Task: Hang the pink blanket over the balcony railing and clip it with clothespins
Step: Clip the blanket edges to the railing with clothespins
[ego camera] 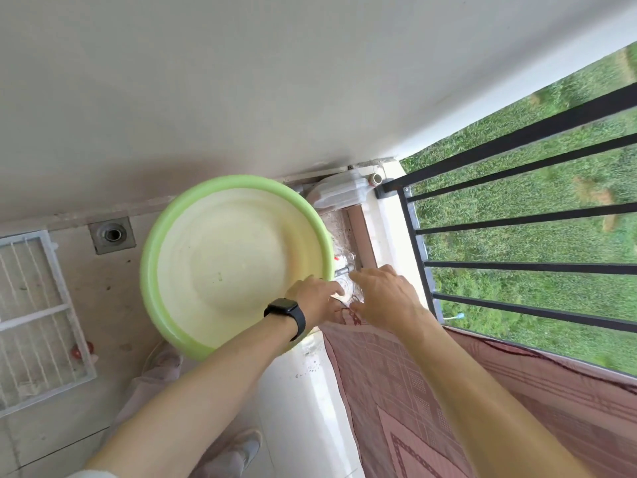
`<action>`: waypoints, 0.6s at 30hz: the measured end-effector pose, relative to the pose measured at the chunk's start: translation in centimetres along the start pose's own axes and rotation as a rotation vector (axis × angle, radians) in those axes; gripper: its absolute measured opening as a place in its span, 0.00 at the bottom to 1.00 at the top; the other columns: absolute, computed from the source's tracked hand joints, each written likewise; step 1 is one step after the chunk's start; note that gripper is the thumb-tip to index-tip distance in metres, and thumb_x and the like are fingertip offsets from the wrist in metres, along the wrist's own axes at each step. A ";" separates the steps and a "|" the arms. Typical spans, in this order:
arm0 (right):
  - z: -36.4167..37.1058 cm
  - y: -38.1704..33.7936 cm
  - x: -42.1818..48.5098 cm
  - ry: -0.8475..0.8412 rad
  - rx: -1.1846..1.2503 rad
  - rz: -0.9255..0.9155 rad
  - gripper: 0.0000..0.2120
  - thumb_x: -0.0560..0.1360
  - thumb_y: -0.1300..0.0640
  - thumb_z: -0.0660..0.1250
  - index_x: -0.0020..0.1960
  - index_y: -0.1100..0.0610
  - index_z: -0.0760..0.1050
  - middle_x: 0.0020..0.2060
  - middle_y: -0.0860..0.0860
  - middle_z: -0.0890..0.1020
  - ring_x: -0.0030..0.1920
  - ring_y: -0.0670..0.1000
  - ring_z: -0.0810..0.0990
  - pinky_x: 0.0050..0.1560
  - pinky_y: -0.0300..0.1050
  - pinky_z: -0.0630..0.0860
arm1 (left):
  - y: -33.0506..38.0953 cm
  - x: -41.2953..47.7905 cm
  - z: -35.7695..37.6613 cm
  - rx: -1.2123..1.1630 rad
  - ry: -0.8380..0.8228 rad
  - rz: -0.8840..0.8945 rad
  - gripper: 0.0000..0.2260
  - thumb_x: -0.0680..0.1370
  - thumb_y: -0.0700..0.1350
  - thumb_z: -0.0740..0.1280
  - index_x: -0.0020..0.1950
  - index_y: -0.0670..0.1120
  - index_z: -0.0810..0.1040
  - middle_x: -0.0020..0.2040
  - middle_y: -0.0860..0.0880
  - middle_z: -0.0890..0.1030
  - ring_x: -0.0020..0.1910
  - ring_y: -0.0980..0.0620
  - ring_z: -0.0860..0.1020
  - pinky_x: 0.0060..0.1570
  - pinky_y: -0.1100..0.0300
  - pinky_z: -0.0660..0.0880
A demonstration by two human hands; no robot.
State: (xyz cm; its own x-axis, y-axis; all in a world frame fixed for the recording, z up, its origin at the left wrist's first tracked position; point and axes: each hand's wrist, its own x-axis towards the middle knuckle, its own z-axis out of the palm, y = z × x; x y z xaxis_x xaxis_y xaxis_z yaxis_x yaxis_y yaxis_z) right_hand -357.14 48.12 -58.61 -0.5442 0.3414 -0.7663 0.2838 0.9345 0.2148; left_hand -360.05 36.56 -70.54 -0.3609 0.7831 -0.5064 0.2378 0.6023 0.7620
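- Pink blanket [431,408]: draped across the ledge and over the railing [517,219], with its corner beneath my hands.
- Left hand [315,294]: fingers curled at a clear object [346,288] beside the basin [234,263]; I cannot tell if it grips.
- Right hand [387,294]: fingers loosely spread and holding nothing, probably reaching for clothespins.

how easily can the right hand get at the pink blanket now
Probably yes: the right hand is at the near corner of the blanket, nothing lies between them, and the green basin sits off to the left.
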 end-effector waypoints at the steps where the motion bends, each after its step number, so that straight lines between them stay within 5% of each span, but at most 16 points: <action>1: 0.3 -0.5 -0.9 0.084 0.005 -0.020 0.19 0.78 0.46 0.64 0.67 0.50 0.72 0.63 0.47 0.76 0.68 0.53 0.69 0.63 0.50 0.70 | -0.4 -0.6 -0.8 0.073 0.029 0.004 0.13 0.80 0.53 0.61 0.64 0.56 0.76 0.58 0.49 0.80 0.61 0.48 0.74 0.51 0.56 0.70; 4: 1.4 -2.4 -4.3 0.298 0.127 -0.033 0.15 0.77 0.51 0.61 0.62 0.52 0.76 0.62 0.46 0.79 0.67 0.53 0.72 0.60 0.49 0.72 | -0.7 -2.9 -3.4 0.226 0.089 -0.034 0.14 0.80 0.52 0.60 0.66 0.56 0.74 0.60 0.50 0.80 0.63 0.46 0.72 0.58 0.54 0.70; 11: 0.1 -4.2 -13.0 0.767 0.483 -0.002 0.12 0.71 0.61 0.69 0.53 0.54 0.83 0.48 0.47 0.85 0.52 0.55 0.82 0.56 0.48 0.76 | 6.1 -11.4 -12.7 0.441 0.135 0.020 0.16 0.80 0.54 0.59 0.66 0.55 0.74 0.63 0.51 0.79 0.65 0.48 0.71 0.62 0.54 0.68; 18: -0.2 -6.0 -24.4 0.731 0.681 0.112 0.20 0.76 0.48 0.54 0.57 0.48 0.82 0.59 0.43 0.82 0.63 0.49 0.76 0.64 0.48 0.72 | 13.3 -23.1 -16.7 0.588 0.194 0.050 0.16 0.80 0.55 0.58 0.67 0.56 0.73 0.63 0.52 0.78 0.66 0.49 0.71 0.62 0.54 0.68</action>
State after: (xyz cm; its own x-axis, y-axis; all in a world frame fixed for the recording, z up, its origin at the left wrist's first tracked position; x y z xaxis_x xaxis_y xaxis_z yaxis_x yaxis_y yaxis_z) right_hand -345.75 34.18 -41.11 -0.7733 0.6150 -0.1542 0.6294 0.7151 -0.3041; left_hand -363.67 23.92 -41.97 -0.4807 0.8036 -0.3511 0.6956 0.5932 0.4053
